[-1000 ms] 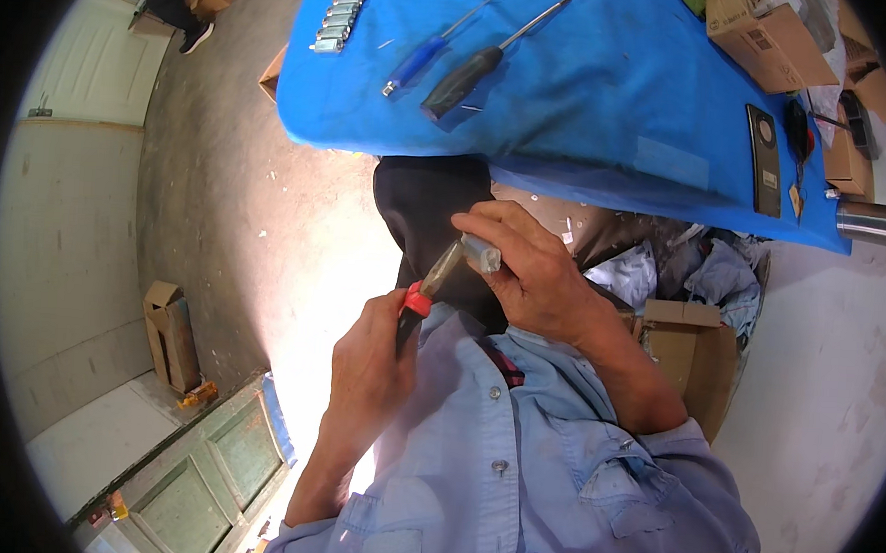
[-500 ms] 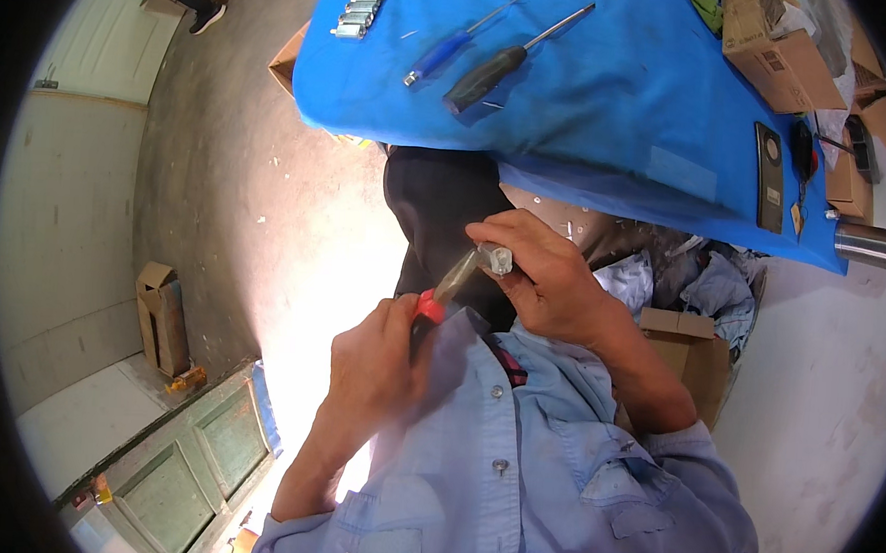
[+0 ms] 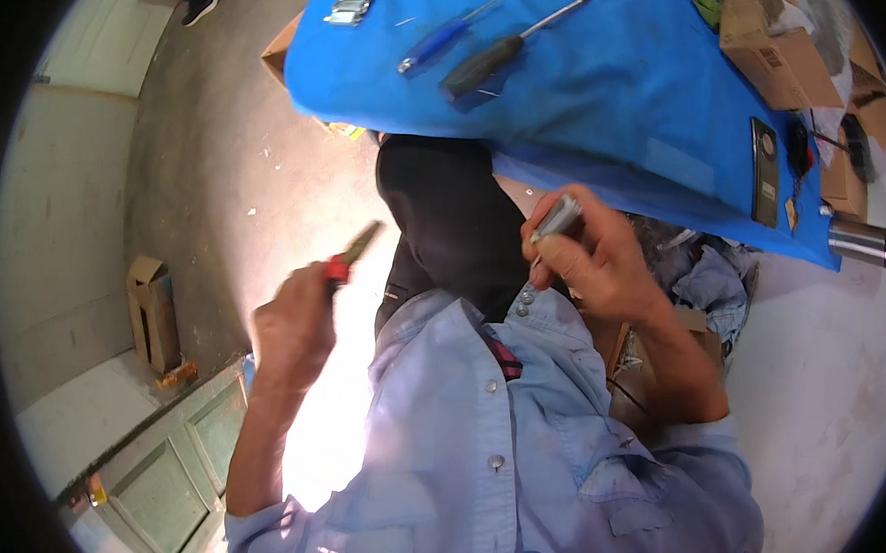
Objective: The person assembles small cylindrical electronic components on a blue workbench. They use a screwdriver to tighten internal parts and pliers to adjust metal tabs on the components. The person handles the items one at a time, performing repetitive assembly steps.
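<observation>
The left hand (image 3: pixel 295 319) is closed around the handle of a hand tool with red grip (image 3: pixel 339 268), and the narrow metal tip of this tool points up and to the right, touching nothing. The right hand (image 3: pixel 609 265) is raised well apart from it, in front of the near edge of the blue-covered table (image 3: pixel 613 95); its fingers and thumb are closed on a small grey metal piece (image 3: pixel 560 216) (this piece is somewhat blurred, so its details I cannot tell). Between the two hands, and lower, are the dark trousers (image 3: pixel 446 217) of the person. On the table, at the far left, a row of silvery metal pieces (image 3: pixel 355 0) lies side by side. To the right of this row lie a blue screwdriver (image 3: pixel 435 46) and a dark-handled screwdriver (image 3: pixel 484 66), near one another, with both shafts directed away to the upper right. Near the right end of the table are a flat dark object (image 3: pixel 765 173) and a shiny metal cylinder (image 3: pixel 866 243), which lies on its side.
</observation>
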Demonstrator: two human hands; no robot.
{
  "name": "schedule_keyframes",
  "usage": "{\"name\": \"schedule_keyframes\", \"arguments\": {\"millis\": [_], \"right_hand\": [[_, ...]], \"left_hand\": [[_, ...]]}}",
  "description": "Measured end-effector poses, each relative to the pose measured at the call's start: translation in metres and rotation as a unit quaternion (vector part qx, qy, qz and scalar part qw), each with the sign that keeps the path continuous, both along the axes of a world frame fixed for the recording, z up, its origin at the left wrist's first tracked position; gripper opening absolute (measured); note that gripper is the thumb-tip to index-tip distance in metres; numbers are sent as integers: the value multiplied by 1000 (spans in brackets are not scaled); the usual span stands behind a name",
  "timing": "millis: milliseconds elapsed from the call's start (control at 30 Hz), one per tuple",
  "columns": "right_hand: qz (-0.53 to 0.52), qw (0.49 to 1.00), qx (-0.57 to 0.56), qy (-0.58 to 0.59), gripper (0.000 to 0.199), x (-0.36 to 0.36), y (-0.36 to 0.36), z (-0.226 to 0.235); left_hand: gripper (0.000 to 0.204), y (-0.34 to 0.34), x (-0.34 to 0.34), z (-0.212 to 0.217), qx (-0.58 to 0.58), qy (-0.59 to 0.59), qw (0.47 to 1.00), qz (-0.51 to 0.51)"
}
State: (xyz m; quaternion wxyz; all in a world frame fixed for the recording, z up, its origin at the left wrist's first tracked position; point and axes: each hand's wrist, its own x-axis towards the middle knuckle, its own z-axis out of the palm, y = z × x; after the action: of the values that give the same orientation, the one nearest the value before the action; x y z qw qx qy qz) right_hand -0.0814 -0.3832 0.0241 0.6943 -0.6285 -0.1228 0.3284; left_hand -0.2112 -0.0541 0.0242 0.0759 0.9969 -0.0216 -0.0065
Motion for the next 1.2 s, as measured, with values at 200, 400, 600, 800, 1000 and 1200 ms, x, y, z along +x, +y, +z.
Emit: {"name": "schedule_keyframes", "arguments": {"millis": [200, 400, 600, 800, 1000, 1200], "right_hand": [[18, 996, 66, 51, 23, 4, 9, -10], [28, 991, 103, 79, 25, 0, 5, -17], [13, 985, 111, 131, 27, -5, 6, -13], [16, 991, 77, 104, 32, -8, 10, -13], [9, 988, 71, 139, 34, -8, 9, -9], [-6, 978, 86, 189, 37, -10, 10, -9]], "left_hand": [[23, -25, 11, 23, -178, -7, 982, 56], [27, -50, 4, 17, -357, 95, 926, 75], [37, -59, 5, 21, -319, 81, 943, 45], [54, -72, 10, 29, -136, 7, 991, -3], [66, -72, 19, 21, -43, -61, 996, -44], [67, -75, 25, 21, -33, -88, 994, -61]]}}
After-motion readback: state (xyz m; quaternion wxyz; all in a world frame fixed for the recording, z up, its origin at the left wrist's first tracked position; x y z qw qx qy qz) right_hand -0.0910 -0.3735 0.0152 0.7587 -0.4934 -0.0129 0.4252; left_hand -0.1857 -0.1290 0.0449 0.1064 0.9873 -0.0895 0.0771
